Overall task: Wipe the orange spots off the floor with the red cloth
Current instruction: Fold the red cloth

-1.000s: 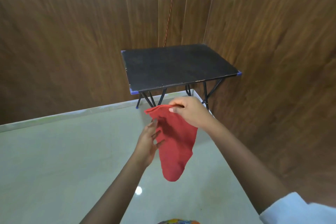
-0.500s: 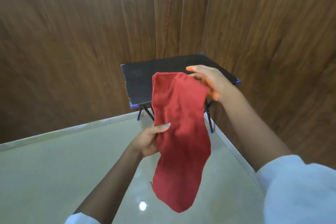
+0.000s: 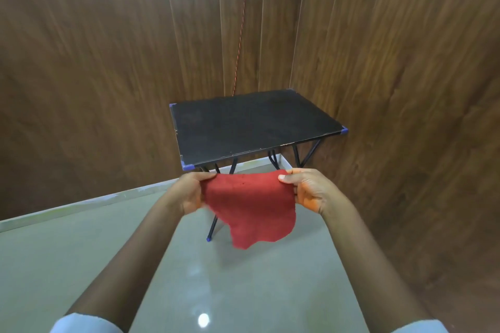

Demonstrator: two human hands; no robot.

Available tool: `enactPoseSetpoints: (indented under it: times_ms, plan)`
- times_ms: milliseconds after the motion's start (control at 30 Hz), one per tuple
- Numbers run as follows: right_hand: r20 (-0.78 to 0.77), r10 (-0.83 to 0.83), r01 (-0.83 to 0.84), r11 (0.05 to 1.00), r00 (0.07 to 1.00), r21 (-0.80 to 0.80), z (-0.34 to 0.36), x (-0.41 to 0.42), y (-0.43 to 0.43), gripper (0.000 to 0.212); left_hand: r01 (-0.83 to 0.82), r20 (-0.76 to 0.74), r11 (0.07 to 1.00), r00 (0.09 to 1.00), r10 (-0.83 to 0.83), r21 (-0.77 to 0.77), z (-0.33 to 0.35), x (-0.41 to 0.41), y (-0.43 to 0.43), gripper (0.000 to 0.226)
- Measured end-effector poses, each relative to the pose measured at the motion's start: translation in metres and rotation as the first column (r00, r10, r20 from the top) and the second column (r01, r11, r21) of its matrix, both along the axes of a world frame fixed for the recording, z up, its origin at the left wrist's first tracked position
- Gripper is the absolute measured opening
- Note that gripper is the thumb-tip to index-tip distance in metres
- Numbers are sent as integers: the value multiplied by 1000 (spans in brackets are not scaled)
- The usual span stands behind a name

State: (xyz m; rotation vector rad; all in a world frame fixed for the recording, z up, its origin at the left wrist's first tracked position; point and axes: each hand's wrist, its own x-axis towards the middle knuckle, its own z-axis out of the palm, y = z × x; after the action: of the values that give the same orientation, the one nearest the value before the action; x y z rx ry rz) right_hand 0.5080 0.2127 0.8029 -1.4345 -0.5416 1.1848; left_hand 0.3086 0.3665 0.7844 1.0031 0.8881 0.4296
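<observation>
The red cloth (image 3: 251,208) hangs spread in the air in front of me, above the pale glossy floor (image 3: 81,251). My left hand (image 3: 189,193) pinches its upper left corner and my right hand (image 3: 305,189) pinches its upper right corner, so the top edge is stretched between them. The lower part of the cloth droops to a rounded point. No orange spots show on the visible floor; an orange tint shows on my right palm.
A small black folding table (image 3: 251,124) with blue corner caps stands in the corner just beyond the cloth. Dark wood-panel walls (image 3: 94,76) close the space behind and to the right. A thin red string (image 3: 241,27) hangs down the back wall.
The cloth went from hanging long from my raised right hand to being held by both top corners, lower and spread wide. My left hand moved up to grip a corner.
</observation>
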Motion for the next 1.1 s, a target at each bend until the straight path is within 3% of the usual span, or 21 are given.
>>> enactPoseSetpoints:
  times_ms: [33,100,133,200,267,333,400,467,567,633,733,833,1000,1033,1100]
  plan:
    - [-1,-30,30,1000,1000,3,3,0,1,8,-4,-21,999,1000,4,32,2,-5,7,16]
    - [-40,-72,75,995,997,69,9,1,4,10,44,99,997,994,-50,65,8,-10,15,15]
    - [-84,-83,93,988,993,121,10,2,6,16,78,147,990,985,-95,120,11,-10,16,12]
    - [-103,-81,97,982,991,161,11,3,12,38,135,92,948,982,-168,288,7,-5,12,20]
    - [149,-53,43,997,987,69,7,4,20,55,86,70,938,991,-116,335,-3,4,10,42]
    - [408,-41,48,999,912,-7,2,3,28,54,-48,72,951,997,27,305,-4,11,16,57]
    - [509,-69,82,997,858,-3,0,0,39,40,-82,12,935,996,83,344,0,12,30,62]
    - [536,-137,144,989,833,31,2,-3,52,33,-14,-2,930,1000,16,368,3,11,49,64]
    - [483,-265,276,960,835,51,6,-7,69,30,75,-11,914,997,-76,399,9,3,65,63]
    - [388,-323,338,941,863,30,9,-13,81,30,40,-28,881,999,-31,472,11,-3,80,51]
    - [248,-337,353,935,908,-22,11,-23,96,29,2,-34,855,999,19,519,14,-8,97,34]
    - [124,-337,337,941,933,25,14,-30,108,21,8,-63,831,998,32,557,17,-13,118,26]
    - [179,-353,336,935,918,118,16,-44,124,23,35,-169,651,975,145,758,17,-19,148,22]
    - [171,-374,353,925,911,142,17,-46,128,23,-14,-119,663,981,154,749,18,-20,152,21]
    - [132,-417,390,901,899,187,19,-49,135,21,-107,42,774,994,103,624,21,-24,158,25]
